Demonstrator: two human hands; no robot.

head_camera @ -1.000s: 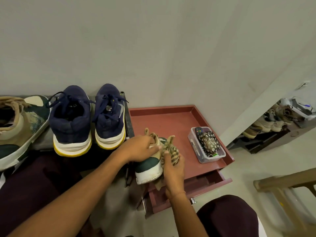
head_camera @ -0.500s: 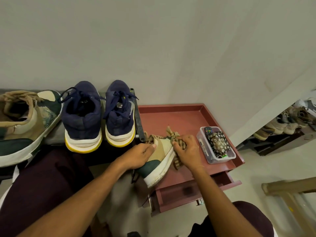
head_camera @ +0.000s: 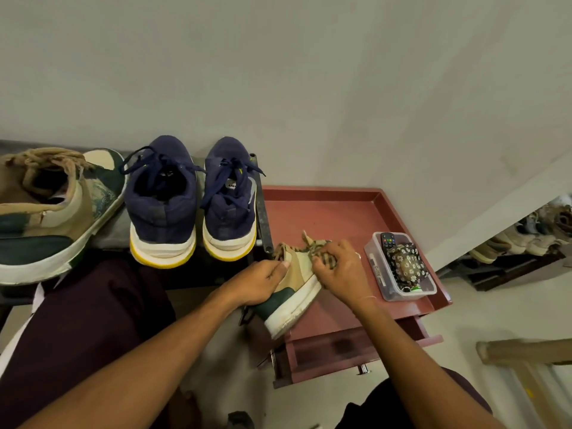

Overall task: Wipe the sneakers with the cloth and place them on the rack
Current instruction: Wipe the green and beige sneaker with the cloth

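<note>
My left hand (head_camera: pixel 263 281) grips a tan and dark green sneaker (head_camera: pixel 294 300) by its heel side, holding it over the front of the red table (head_camera: pixel 340 212). My right hand (head_camera: pixel 339 270) holds a striped cloth (head_camera: pixel 323 257) bunched against the sneaker's upper. The matching tan and green sneaker (head_camera: pixel 52 212) lies on the dark rack (head_camera: pixel 108 239) at the far left. A pair of navy sneakers (head_camera: pixel 192 205) with yellow-edged soles stands on the rack beside it.
A clear plastic box (head_camera: pixel 399 267) with a remote and a flowered pouch sits on the red table's right side. The table's drawer (head_camera: pixel 346 351) is pulled out. Another shoe rack (head_camera: pixel 520 243) with several shoes stands at the far right. A wooden rail (head_camera: pixel 526 351) lies at the lower right.
My right hand with the cloth has slid up from the sneaker's heel side to its upper. The sneaker has turned and tilted, its heel now pointing toward me and to the right.
</note>
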